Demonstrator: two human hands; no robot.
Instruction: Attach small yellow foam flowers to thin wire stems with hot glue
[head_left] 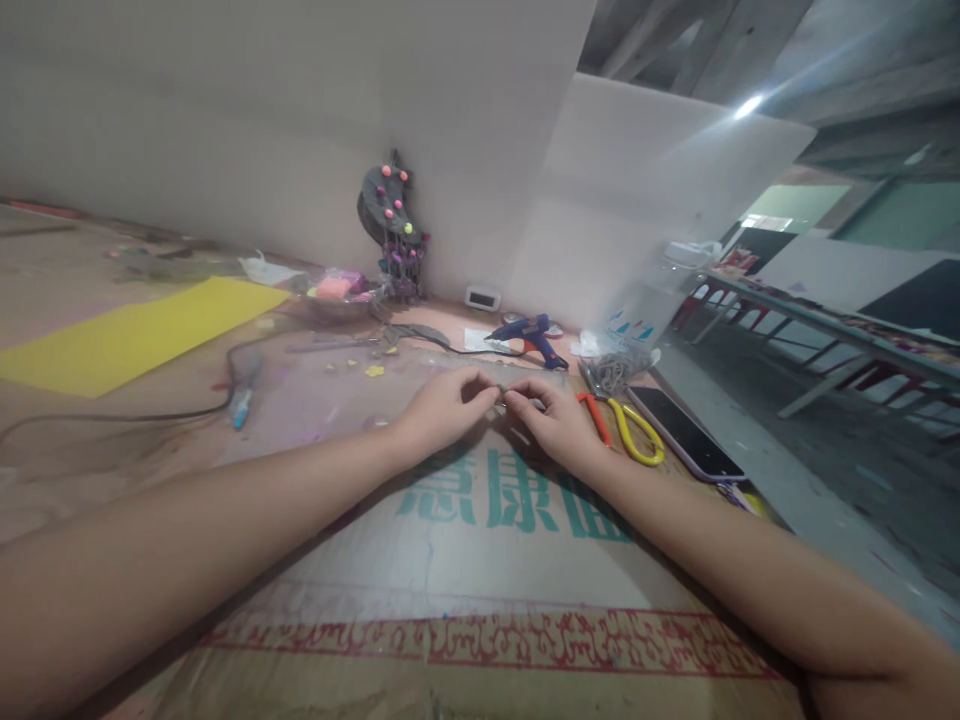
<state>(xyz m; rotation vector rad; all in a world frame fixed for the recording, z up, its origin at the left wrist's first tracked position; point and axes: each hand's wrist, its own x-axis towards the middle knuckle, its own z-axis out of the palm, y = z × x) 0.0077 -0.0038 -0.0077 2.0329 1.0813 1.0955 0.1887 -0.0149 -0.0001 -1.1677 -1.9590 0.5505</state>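
My left hand point(448, 408) and my right hand point(556, 418) meet above the middle of the table. Thumb and fingers of each are pinched on one small dark piece point(502, 392) between them, too small and blurred to name. Just right of my right hand lie pliers or scissors with one orange and one yellow handle point(637, 435). Behind my hands a blue glue gun point(536, 338) rests on the table. Small yellow flower-like cutouts point(374, 371) lie to the left of my fingers.
Cardboard with green characters point(517, 490) covers the near table. A phone point(686, 432) and coiled grey cord point(619, 370) lie right. A yellow sheet point(142, 335), black cable point(187, 415) and blue-tipped pen point(241, 408) lie left. A dark moon-shaped decoration point(382, 205) stands against the wall.
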